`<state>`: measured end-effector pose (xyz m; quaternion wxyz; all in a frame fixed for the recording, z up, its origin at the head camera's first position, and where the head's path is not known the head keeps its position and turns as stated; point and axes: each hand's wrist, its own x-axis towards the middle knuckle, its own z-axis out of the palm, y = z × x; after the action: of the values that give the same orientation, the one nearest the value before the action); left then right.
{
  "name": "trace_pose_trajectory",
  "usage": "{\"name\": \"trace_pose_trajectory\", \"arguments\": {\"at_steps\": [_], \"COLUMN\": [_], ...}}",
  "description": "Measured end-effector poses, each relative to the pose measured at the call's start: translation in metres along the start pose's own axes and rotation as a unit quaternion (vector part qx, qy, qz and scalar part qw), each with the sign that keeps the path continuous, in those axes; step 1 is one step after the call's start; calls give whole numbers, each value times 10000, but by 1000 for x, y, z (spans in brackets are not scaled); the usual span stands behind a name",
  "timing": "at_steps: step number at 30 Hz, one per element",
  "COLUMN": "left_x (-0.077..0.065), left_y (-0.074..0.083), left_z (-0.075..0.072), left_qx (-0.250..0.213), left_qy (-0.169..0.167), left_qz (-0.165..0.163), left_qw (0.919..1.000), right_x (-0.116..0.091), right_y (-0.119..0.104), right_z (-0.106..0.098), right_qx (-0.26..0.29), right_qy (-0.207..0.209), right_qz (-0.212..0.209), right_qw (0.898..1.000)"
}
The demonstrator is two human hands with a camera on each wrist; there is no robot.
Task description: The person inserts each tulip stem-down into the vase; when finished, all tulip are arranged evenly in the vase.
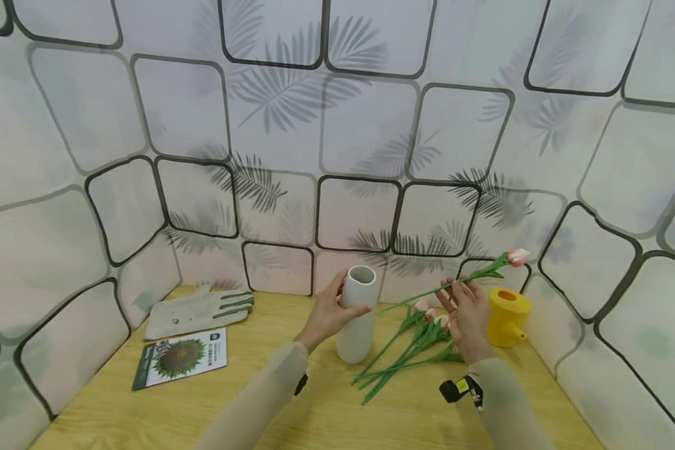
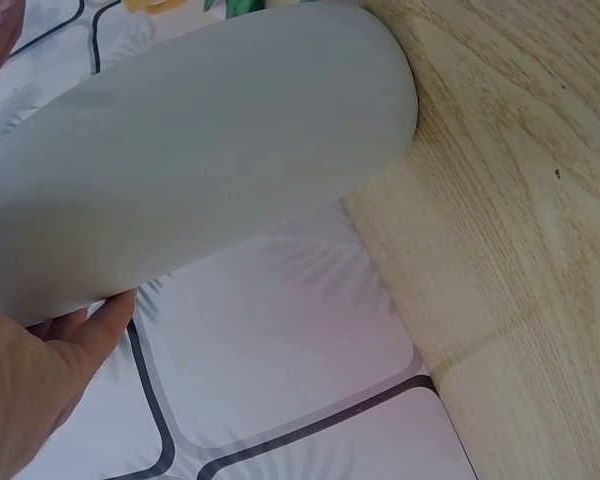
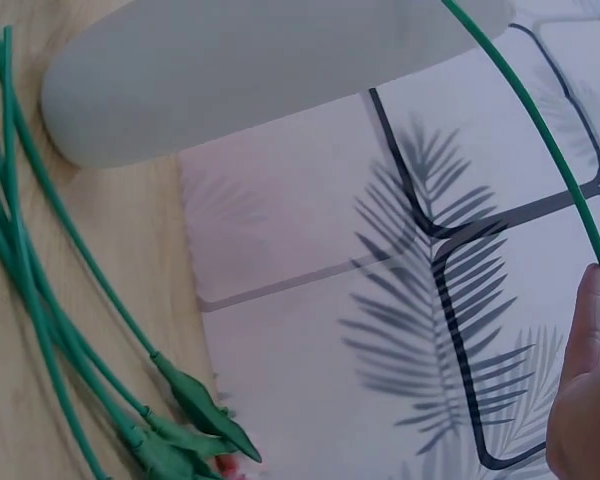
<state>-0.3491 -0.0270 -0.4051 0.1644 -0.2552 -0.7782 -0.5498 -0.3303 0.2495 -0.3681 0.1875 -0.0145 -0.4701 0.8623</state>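
A tall white vase (image 1: 357, 319) stands upright on the table, its round mouth facing up. My left hand (image 1: 333, 312) holds it around the upper part, thumb across the front; in the left wrist view the fingers (image 2: 110, 325) touch the vase's side. My right hand (image 1: 468, 312) pinches the green stem of a pink-and-white tulip (image 1: 517, 257), bloom up to the right and stem end pointing left toward the vase. Several more tulips (image 1: 410, 350) lie on the table between the vase and my right hand, stems toward me.
A yellow watering can (image 1: 509, 319) stands to the right, behind my right hand. At the left lie a pair of pale gloves (image 1: 197, 315) and a printed packet (image 1: 182, 357) with a plant picture. A patterned covering (image 1: 281, 206) walls the wooden table (image 1: 292, 412) at back and sides.
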Motion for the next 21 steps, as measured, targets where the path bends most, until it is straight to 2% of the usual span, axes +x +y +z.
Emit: {"name": "trace_pose_trajectory", "arguments": {"at_steps": [9,18,21], "left_x": [0,-1,-1], "left_y": [-1,1,1], "left_z": [1,0,0], "left_qx": [80,23,19], "left_qy": [-1,12,6], "left_qz": [55,61,56], "left_qw": [10000,10000,10000], "right_x": [5,9,11], "right_y": [-10,-22,-26], "right_z": [13,37,45], "right_qx": [281,663,637], "right_qy": [-90,-126,-80], "right_qz": [-130,-377,-446], "right_qw": [9995,9970,9969]}}
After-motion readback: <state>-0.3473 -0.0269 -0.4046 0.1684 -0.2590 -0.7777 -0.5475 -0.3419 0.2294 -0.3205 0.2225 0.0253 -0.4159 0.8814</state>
